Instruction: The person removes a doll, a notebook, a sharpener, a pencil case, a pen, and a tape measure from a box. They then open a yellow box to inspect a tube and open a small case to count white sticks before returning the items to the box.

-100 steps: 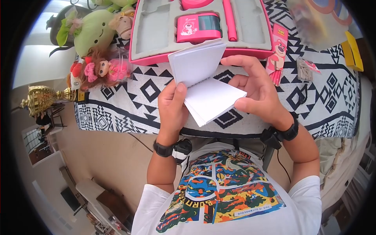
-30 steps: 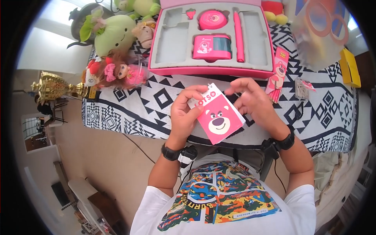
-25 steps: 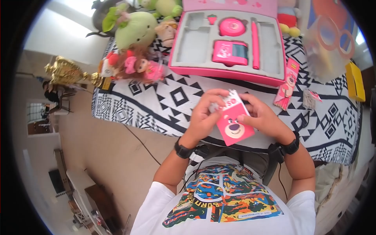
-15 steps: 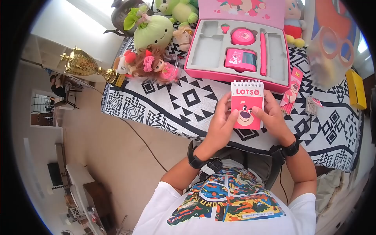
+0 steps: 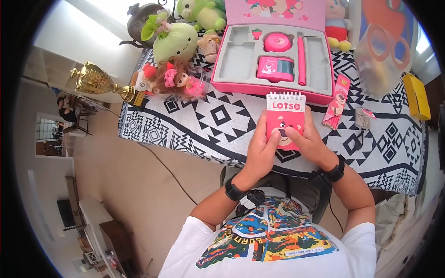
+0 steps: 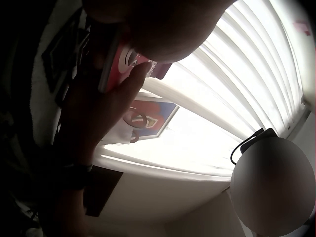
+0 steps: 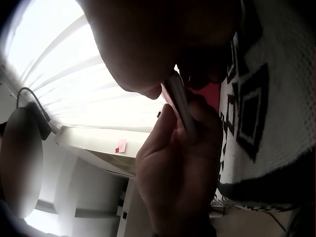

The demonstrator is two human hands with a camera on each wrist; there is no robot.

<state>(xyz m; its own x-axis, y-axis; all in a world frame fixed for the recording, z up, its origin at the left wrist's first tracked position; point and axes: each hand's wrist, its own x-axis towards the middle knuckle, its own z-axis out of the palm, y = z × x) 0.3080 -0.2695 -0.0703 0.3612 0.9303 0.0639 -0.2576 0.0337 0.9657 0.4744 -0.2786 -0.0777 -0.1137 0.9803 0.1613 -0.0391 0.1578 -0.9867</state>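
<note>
A small pink spiral-bound notepad (image 5: pixel 285 121) with a bear face and "LOTSO" on its cover is held upright over the near edge of the table in the head view. My left hand (image 5: pixel 262 147) grips its left side, thumb on the cover. From the other side my right hand (image 5: pixel 313 141) holds it the same way, the thumb over the bear's face. Fingers behind the pad are hidden. In the right wrist view the notepad's page edges (image 7: pixel 180 106) show between the hands; the left wrist view shows part of the pink cover (image 6: pixel 118 61).
Behind the pad lies an open pink gift box (image 5: pixel 273 90) with stationery in a grey tray. Right of it are a pencil pack (image 5: pixel 337 103), a small clear packet (image 5: pixel 364 118) and a yellow box (image 5: pixel 416 96). Dolls (image 5: pixel 185 83), plush toys (image 5: pixel 176 41) and a gold trophy (image 5: pixel 99 79) stand left.
The notepad, earlier spread at blank pages, has been folded to its front cover and turned upright. My right hand has come in to grip its right side. The head view has shifted.
</note>
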